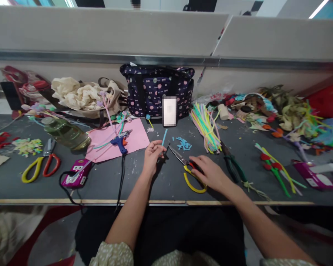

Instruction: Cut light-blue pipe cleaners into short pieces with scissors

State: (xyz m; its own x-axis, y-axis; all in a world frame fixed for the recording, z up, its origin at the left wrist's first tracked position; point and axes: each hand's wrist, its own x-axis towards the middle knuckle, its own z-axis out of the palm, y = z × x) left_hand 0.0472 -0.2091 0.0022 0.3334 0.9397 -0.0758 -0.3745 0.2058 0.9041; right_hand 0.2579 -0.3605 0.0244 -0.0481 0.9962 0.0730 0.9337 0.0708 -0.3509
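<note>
Between the fingertips of my left hand (154, 151) is a short light-blue pipe cleaner (164, 136), held upright. My right hand (209, 170) is closed over the red handle of a pair of scissors (194, 184) with one red and one yellow handle. Their blades lie low over the table, nearly closed, pointing toward my left hand; some of the fingers behind the handle are hidden. Just beyond the blades lies a small heap of cut blue pieces (184, 144). A bundle of pastel pipe cleaners (207, 127) rests behind my right hand.
A glue gun (121, 144) lies on pink paper (138, 135), its cord running over the table edge. Left are a bottle (66, 133), second scissors (48, 159) and a purple box (77, 173). Green-handled pliers (234, 166) lie right. A dark patterned bag (155, 90) stands behind.
</note>
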